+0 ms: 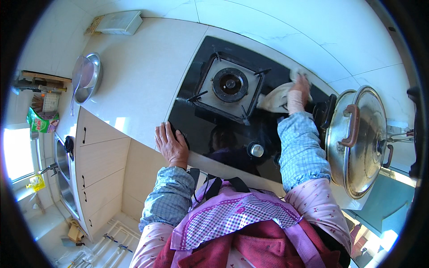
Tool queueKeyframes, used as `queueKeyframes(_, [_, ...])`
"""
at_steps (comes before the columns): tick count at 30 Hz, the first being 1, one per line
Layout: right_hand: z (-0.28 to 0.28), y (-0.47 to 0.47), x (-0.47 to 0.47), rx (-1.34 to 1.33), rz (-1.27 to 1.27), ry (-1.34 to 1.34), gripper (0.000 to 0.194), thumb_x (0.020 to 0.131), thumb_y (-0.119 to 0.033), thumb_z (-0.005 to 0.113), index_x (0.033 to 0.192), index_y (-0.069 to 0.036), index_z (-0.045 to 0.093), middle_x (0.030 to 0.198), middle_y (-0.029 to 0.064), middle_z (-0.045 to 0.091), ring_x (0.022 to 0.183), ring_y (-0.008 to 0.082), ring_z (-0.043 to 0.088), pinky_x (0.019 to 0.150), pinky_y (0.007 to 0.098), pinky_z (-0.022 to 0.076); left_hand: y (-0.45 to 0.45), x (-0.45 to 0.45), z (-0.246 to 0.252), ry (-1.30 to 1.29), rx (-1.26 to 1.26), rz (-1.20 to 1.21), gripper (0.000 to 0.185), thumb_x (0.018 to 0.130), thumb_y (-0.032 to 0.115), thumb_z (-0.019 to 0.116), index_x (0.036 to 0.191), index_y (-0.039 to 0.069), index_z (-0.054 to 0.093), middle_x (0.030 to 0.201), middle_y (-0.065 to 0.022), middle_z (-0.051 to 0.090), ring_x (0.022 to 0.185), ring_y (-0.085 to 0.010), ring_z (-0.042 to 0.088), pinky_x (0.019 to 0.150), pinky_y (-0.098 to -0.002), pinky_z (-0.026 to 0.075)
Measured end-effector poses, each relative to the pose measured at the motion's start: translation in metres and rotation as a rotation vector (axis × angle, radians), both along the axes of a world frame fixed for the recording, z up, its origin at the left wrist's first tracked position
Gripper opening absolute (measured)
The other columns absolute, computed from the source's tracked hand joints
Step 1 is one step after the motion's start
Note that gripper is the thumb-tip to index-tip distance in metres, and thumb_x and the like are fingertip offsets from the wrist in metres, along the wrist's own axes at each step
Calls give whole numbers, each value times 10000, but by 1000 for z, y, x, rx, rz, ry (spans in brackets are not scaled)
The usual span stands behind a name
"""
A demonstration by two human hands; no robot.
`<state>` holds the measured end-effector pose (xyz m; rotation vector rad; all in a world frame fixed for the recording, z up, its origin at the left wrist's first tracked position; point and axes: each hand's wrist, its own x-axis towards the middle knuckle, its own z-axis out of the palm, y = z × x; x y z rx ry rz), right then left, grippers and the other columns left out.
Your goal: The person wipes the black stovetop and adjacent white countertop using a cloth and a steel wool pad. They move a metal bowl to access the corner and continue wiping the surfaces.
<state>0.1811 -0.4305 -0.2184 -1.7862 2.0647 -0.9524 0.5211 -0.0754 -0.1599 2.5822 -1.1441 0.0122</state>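
My right hand [300, 92] presses a pale cloth [279, 98] onto the black glass gas cooktop [234, 140], near its back edge and right of the left burner [230, 84]. The cloth is bunched, with part of it showing beyond my fingers. My left hand [171, 144] rests flat with its fingers apart at the front left corner of the cooktop, partly on the pale countertop, and holds nothing. A metal control knob [257, 150] sits between my two arms. Right of my right forearm stands a large lidded metal pot [363, 144] with brown handles, over the right side of the cooktop.
On the countertop [144, 60] to the left stand a metal bowl [95, 78] with a clear plastic scoop-like item and a pale plastic container [120, 23] by the wall. A double sink [63, 160] lies farther left. A tiled wall [285, 23] runs behind the cooktop.
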Motion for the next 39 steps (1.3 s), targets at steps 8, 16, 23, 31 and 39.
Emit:
queueKeyframes(8, [20, 17, -15, 74, 80, 481, 411, 838, -153, 673, 1236, -62, 625, 1312, 174, 580, 1267, 348, 498, 1082, 430, 393, -1, -1, 5, -14, 32, -4, 487, 992, 285, 460, 1421, 55, 453, 1476, -167, 432, 1426, -366, 300, 1179, -481, 206])
queueKeyframes(16, [54, 92, 11, -81, 737, 337, 404, 769, 53, 592, 1121, -112, 702, 1251, 122, 634, 1176, 348, 563, 1018, 428, 459, 2, 0, 2, 20, -27, -8, 499, 984, 327, 473, 1416, 77, 467, 1476, -159, 429, 1423, -364, 302, 1179, -493, 198])
queueKeyframes(23, [73, 169, 8, 22, 877, 413, 283, 797, -33, 610, 1016, -138, 756, 1186, 72, 677, 1135, 294, 591, 1002, 394, 467, 14, 12, -4, 188, -163, -28, 616, 972, 483, 479, 1449, 95, 445, 1496, -161, 423, 1450, -346, 277, 1194, -465, 183])
queueKeyframes(31, [105, 188, 19, 98, 1168, 478, 250, 819, -76, 677, 1044, -158, 750, 1198, 57, 665, 1114, 277, 598, 979, 362, 475, 43, 48, -8, 501, -310, -191, 521, 977, 350, 559, 1405, 61, 490, 1463, -186, 462, 1423, -356, 339, 1168, -429, 276])
queueKeyframes(39, [80, 197, 29, 219, 912, 156, 236, 854, -227, 668, 1043, -105, 738, 1175, 160, 612, 1101, 281, 591, 956, 387, 470, 120, 52, -4, 813, -412, -88, 540, 1002, 310, 576, 1466, 83, 420, 1422, -182, 504, 1318, -287, 487, 1071, -410, 414])
